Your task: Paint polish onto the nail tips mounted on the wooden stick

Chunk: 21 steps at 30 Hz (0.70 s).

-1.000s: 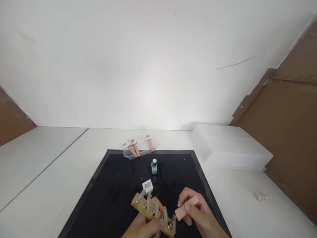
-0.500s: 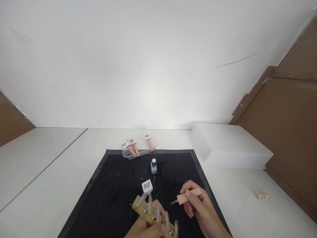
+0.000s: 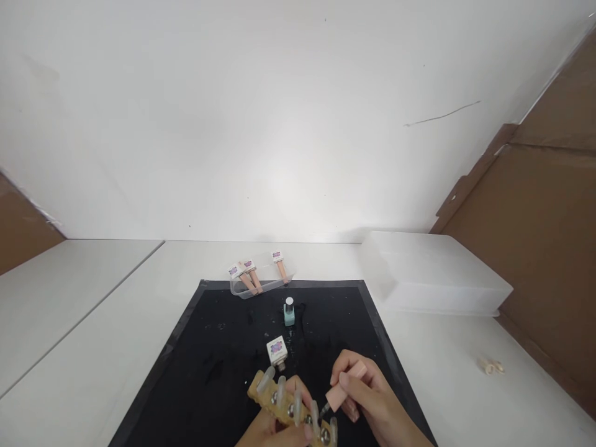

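Note:
My left hand is closed around a yellowish nail tip stand, which slants down to the right and carries several clear false nails on metal studs. Between the thumb and fingers of my right hand is a nail polish brush with a pink handle. Its dark bristles are at the false nails near the stand's right end; whether they touch I cannot tell. Just beyond the stand, a white polish bottle without its cap stands on the black mat. Farther back is a small teal bottle with a white-topped cap.
A clear tray at the mat's back edge holds 3 white bottles with pink caps. To the right stands a translucent white box, with small beige pieces nearer me. A white wall rises behind.
My right hand has moved left and down, bringing the brush tip from open space to the right end of the nail stand. My left hand and the stand have barely shifted.

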Each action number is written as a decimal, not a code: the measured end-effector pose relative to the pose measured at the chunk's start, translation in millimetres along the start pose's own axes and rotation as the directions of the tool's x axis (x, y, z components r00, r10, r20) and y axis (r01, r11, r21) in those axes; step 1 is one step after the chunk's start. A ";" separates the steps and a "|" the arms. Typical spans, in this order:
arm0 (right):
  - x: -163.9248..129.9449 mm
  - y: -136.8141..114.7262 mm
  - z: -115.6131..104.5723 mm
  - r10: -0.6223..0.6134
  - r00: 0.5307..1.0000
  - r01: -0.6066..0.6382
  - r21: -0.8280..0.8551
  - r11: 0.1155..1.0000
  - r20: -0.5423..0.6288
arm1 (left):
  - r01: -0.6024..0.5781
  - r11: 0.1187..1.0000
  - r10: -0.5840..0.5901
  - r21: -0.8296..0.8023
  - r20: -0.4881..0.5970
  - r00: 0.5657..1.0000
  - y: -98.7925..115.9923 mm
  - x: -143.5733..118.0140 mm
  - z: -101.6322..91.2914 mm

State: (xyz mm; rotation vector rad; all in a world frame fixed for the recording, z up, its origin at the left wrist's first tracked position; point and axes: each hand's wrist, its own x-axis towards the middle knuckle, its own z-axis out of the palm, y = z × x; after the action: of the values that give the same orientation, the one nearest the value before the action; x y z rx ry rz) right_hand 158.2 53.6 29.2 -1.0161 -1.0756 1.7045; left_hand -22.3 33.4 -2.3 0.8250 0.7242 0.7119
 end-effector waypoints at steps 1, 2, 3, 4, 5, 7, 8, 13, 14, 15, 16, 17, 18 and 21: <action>0.6 0.2 0.5 -0.004 0.999 0.004 -0.004 1.000 -0.034 | -0.008 1.000 0.008 0.003 0.010 1.000 0.0 0.3 0.1; 1.3 0.4 0.8 -0.009 0.998 0.009 0.000 1.000 -0.068 | -0.015 1.000 0.015 0.012 0.022 1.000 0.2 0.6 0.1; 2.1 0.5 0.8 -0.015 0.995 0.016 0.009 1.000 -0.098 | -0.017 1.000 0.016 0.025 0.040 0.999 0.4 1.0 -0.1; 2.9 0.5 0.7 -0.021 0.992 0.023 0.019 1.000 -0.126 | -0.015 0.999 0.013 0.037 0.063 0.998 0.7 1.5 -0.2; 3.7 0.4 0.4 -0.024 0.989 0.029 0.029 0.999 -0.147 | -0.017 0.999 0.013 0.051 0.086 0.996 1.1 2.0 -0.4; 5.2 -0.3 -0.3 -0.024 0.984 0.032 0.046 0.998 -0.175 | -0.028 0.997 0.018 0.073 0.126 0.992 1.5 3.3 -0.7; 5.7 -0.8 -0.5 -0.022 0.982 0.032 0.052 0.998 -0.186 | -0.035 0.997 0.025 0.070 0.141 0.990 1.5 3.9 -0.7; 6.2 -1.7 -0.4 -0.030 0.979 0.043 0.059 0.997 -0.200 | 0.032 0.996 -0.024 -0.083 0.086 0.996 1.5 5.5 0.5; 6.0 -1.4 -0.3 -0.033 0.980 0.046 0.061 0.997 -0.196 | 0.054 0.991 -0.046 -0.120 0.071 0.996 1.4 5.7 0.7; 5.7 -1.1 -0.2 -0.037 0.981 0.049 0.061 0.997 -0.192 | 0.066 0.987 -0.057 -0.147 0.063 0.996 1.2 5.9 0.9; 5.4 -0.7 -0.3 -0.041 0.981 0.053 0.061 0.997 -0.188 | 0.067 0.984 -0.058 -0.164 0.059 0.997 0.7 6.1 1.0; 5.0 -0.3 -0.4 -0.047 0.982 0.059 0.061 0.996 -0.183 | 0.062 0.984 -0.052 -0.168 0.059 0.997 0.1 6.4 1.1; 4.5 0.2 -0.6 -0.055 0.983 0.067 0.060 0.996 -0.177 | 0.052 0.986 -0.044 -0.157 0.056 0.997 -0.8 6.8 1.1; 2.7 2.0 -1.7 -0.098 0.987 0.104 0.043 0.994 -0.130 | 0.029 0.996 -0.025 -0.081 0.054 0.998 -3.8 8.2 1.3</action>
State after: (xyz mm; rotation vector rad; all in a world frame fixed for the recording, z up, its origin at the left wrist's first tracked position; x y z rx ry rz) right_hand 158.5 55.9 26.4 -1.0079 -0.9809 1.5564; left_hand -15.8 37.5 -7.2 0.7551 0.6536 0.6884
